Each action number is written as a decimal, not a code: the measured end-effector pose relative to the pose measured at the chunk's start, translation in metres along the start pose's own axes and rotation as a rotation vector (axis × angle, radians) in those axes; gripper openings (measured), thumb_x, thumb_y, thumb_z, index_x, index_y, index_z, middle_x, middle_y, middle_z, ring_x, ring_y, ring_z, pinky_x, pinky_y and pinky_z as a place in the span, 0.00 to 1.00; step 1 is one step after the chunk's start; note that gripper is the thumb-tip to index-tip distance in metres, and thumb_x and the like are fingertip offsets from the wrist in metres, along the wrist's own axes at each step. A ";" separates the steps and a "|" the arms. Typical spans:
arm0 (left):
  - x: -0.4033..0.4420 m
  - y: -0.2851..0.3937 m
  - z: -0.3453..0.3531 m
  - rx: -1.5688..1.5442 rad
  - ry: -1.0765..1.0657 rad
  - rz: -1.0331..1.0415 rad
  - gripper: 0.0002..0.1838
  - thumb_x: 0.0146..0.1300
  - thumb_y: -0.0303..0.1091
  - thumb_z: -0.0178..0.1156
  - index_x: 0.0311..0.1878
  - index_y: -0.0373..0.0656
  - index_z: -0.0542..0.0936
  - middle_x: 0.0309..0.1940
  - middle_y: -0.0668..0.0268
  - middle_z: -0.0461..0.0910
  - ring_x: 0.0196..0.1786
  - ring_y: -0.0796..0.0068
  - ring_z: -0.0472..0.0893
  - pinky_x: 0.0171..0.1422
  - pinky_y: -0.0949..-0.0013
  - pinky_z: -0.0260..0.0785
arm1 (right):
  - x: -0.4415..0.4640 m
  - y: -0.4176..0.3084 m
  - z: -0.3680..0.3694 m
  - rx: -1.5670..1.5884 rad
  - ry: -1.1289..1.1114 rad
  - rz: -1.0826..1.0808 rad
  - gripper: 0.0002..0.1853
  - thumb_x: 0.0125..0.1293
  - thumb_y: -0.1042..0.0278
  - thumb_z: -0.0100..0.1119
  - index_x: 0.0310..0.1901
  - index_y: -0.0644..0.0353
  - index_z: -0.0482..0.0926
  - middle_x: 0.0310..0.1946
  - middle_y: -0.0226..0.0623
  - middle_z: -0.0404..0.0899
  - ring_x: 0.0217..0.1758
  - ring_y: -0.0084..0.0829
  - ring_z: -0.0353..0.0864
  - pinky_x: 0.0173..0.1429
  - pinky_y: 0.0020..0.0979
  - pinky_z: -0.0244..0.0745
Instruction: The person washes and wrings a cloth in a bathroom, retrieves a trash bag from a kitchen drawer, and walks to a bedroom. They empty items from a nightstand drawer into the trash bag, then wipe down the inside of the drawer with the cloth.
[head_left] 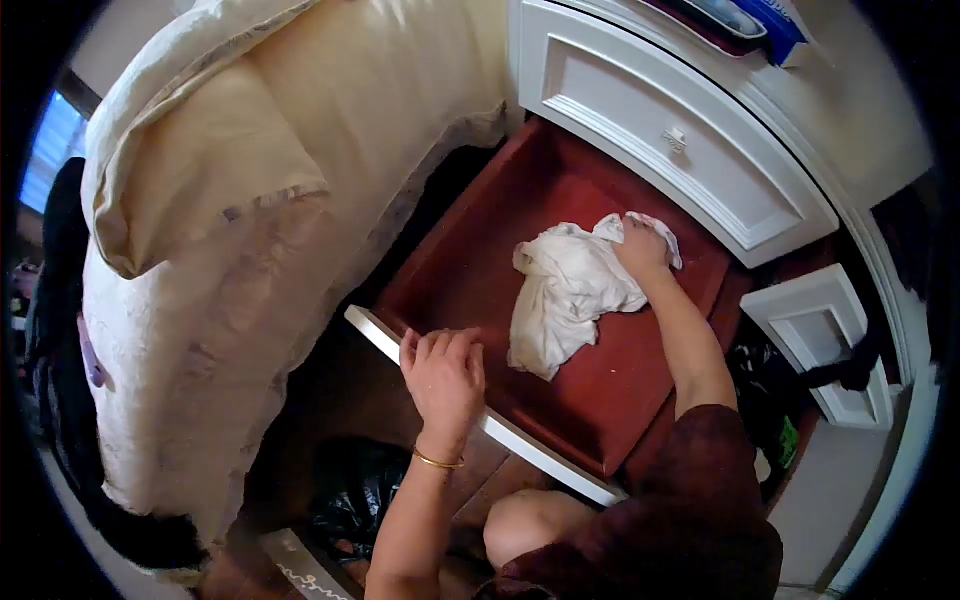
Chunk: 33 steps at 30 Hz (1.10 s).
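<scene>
A crumpled white cloth [570, 285] lies on the red bottom of a pulled-out drawer [450, 262]. My right hand [643, 248] is at the cloth's far right end, fingers closed on a bunched part of it; the fingertips are partly hidden. My left hand [443, 375], a gold bangle on its wrist, is over the drawer's white front edge [540, 455]. Its fingers are loosely bent and slightly apart, holding nothing visible. Whether it touches the edge I cannot tell.
A bed with a cream cover [230, 300] stands at the left. Above the drawer is a closed white drawer [670, 140]. A small white door [825, 345] hangs open at the right. A black plastic bag [355, 495] lies on the floor.
</scene>
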<state>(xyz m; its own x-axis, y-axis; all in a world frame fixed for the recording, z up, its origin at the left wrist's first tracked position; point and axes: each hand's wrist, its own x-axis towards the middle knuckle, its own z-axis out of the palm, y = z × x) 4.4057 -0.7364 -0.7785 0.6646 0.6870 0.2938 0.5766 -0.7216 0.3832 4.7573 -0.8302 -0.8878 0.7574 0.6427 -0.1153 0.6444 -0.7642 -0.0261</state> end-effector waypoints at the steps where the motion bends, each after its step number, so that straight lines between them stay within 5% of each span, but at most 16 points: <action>1: 0.000 -0.001 0.000 -0.001 0.002 0.003 0.07 0.57 0.33 0.60 0.39 0.47 0.82 0.37 0.67 0.82 0.49 0.67 0.77 0.69 0.54 0.54 | -0.008 0.007 -0.003 -0.023 -0.039 0.050 0.31 0.59 0.52 0.59 0.60 0.60 0.68 0.55 0.49 0.75 0.57 0.46 0.76 0.59 0.43 0.72; 8: -0.003 -0.003 -0.001 -0.049 0.024 0.025 0.07 0.58 0.33 0.59 0.39 0.48 0.82 0.37 0.66 0.82 0.49 0.66 0.76 0.70 0.54 0.53 | -0.037 0.034 -0.004 -0.194 -0.230 0.326 0.31 0.64 0.42 0.45 0.54 0.64 0.76 0.53 0.46 0.78 0.57 0.45 0.78 0.56 0.46 0.72; 11: -0.004 -0.005 0.003 -0.035 0.043 0.026 0.07 0.58 0.33 0.59 0.39 0.48 0.82 0.37 0.67 0.82 0.49 0.67 0.76 0.70 0.54 0.53 | -0.022 0.035 0.020 -0.195 -0.348 0.363 0.27 0.62 0.50 0.45 0.52 0.63 0.80 0.56 0.45 0.77 0.58 0.45 0.77 0.58 0.45 0.70; 14: -0.003 -0.006 0.004 -0.058 0.046 0.028 0.07 0.58 0.33 0.60 0.39 0.47 0.82 0.38 0.67 0.82 0.49 0.67 0.76 0.70 0.54 0.53 | -0.012 0.031 -0.003 -0.394 -0.417 0.218 0.26 0.61 0.52 0.44 0.53 0.62 0.79 0.57 0.45 0.76 0.59 0.43 0.77 0.58 0.44 0.70; 17: -0.001 -0.003 0.000 -0.026 0.027 0.022 0.07 0.58 0.33 0.60 0.39 0.47 0.82 0.38 0.68 0.82 0.49 0.67 0.76 0.70 0.54 0.53 | -0.017 0.062 0.006 -0.289 -0.250 0.140 0.34 0.63 0.43 0.41 0.59 0.63 0.72 0.58 0.46 0.76 0.60 0.43 0.75 0.66 0.43 0.59; 27: -0.002 -0.004 0.003 -0.050 0.069 -0.015 0.09 0.57 0.34 0.60 0.40 0.46 0.82 0.38 0.65 0.82 0.49 0.65 0.76 0.69 0.55 0.54 | -0.084 0.033 -0.029 -0.518 -0.556 -0.167 0.35 0.67 0.39 0.36 0.55 0.64 0.74 0.50 0.49 0.79 0.56 0.46 0.76 0.67 0.45 0.56; 29: -0.004 -0.005 0.002 -0.059 0.075 -0.013 0.09 0.57 0.34 0.60 0.41 0.45 0.82 0.38 0.64 0.82 0.49 0.66 0.76 0.70 0.55 0.54 | -0.100 0.034 -0.004 -0.402 -0.513 -0.229 0.38 0.67 0.36 0.33 0.57 0.66 0.74 0.51 0.49 0.79 0.56 0.48 0.77 0.67 0.47 0.57; 31: -0.004 -0.005 0.000 -0.066 0.074 -0.020 0.09 0.57 0.35 0.60 0.40 0.45 0.82 0.38 0.65 0.82 0.49 0.66 0.76 0.70 0.55 0.53 | -0.128 -0.006 -0.033 -0.492 -0.710 -0.233 0.43 0.67 0.31 0.29 0.61 0.68 0.70 0.53 0.51 0.78 0.58 0.47 0.75 0.67 0.48 0.57; 33: -0.006 -0.005 0.001 -0.074 0.082 -0.022 0.09 0.57 0.35 0.60 0.40 0.45 0.82 0.38 0.65 0.82 0.49 0.66 0.76 0.71 0.55 0.53 | -0.159 -0.015 -0.022 -0.225 -0.786 -0.306 0.47 0.65 0.27 0.26 0.60 0.69 0.71 0.54 0.54 0.76 0.63 0.46 0.71 0.68 0.47 0.58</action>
<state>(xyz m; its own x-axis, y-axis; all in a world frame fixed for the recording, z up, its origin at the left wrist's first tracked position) 4.3999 -0.7369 -0.7829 0.6091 0.7098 0.3538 0.5520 -0.6998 0.4535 4.6298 -0.9194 -0.8473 0.3093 0.5309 -0.7890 0.8762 -0.4815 0.0195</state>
